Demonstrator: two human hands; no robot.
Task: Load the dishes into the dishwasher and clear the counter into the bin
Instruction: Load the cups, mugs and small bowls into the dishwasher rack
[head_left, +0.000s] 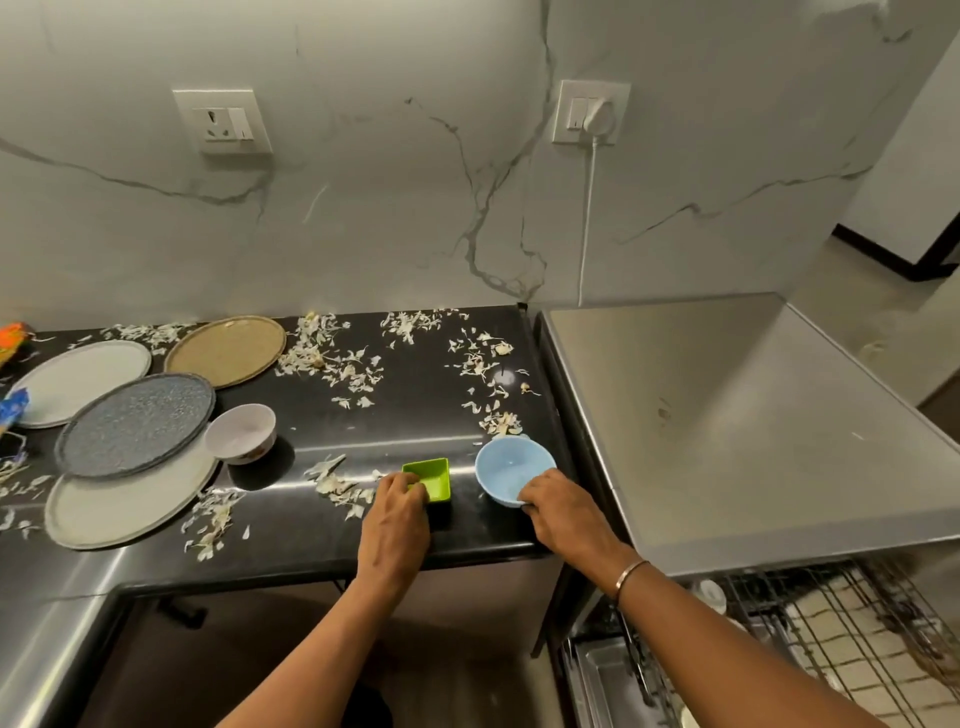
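No text, label, brand or number is legible in the head view. The orange packet (11, 340) and the blue packet (14, 408), at the left edge of the counter (415, 415), show coloured surfaces that are too blurred and cropped to read.

A: What is getting cut off at the left edge?
B: An orange thing (11, 338) and a blue thing (14, 408) are running out of frame there; neither is showing enough to name.
A: Are the hands hiding anything?
B: The left hand (395, 519) is covering the near wall of the green dish (431, 475), and the right hand (566, 512) is covering the near rim of the blue bowl (511, 467). The speckled plate (135, 423) is overlapping the far part of a grey plate (124, 512).
A: Lower right?
B: The dishwasher rack (841, 639) is running off-frame and blurring; a white item (709, 595) inside is showing too small to name.
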